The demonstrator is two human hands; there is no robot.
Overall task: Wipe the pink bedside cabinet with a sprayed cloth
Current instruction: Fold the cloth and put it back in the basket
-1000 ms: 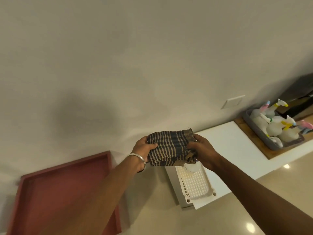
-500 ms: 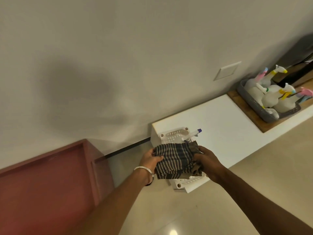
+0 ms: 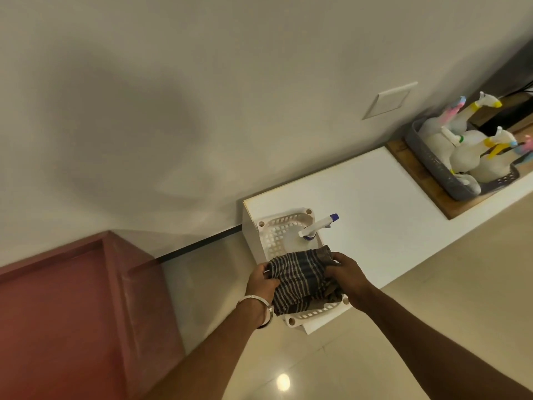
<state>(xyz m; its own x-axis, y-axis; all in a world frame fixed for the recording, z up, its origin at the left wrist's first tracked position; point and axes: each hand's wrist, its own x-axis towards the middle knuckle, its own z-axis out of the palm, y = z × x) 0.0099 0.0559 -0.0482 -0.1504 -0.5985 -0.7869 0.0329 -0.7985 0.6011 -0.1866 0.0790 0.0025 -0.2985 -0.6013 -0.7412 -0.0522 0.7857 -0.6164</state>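
Note:
A dark striped cloth [image 3: 302, 277] is held between my left hand [image 3: 261, 282] and my right hand [image 3: 346, 274], bunched over a white perforated basket [image 3: 277, 226]. Inside that basket stands a white spray bottle [image 3: 310, 230] with a blue nozzle tip, just beyond the cloth. The pink bedside cabinet [image 3: 66, 313] fills the lower left, its flat top facing me, about an arm's width left of my hands.
The basket sits at the left end of a long white low shelf [image 3: 389, 203] against the wall. Far right, a grey basket [image 3: 432, 166] with several white spray bottles rests on a wooden board. Glossy beige floor lies below.
The view tilted downward. My hands lowered the cloth onto the white basket. The spray bottle and more of the cabinet have come into sight.

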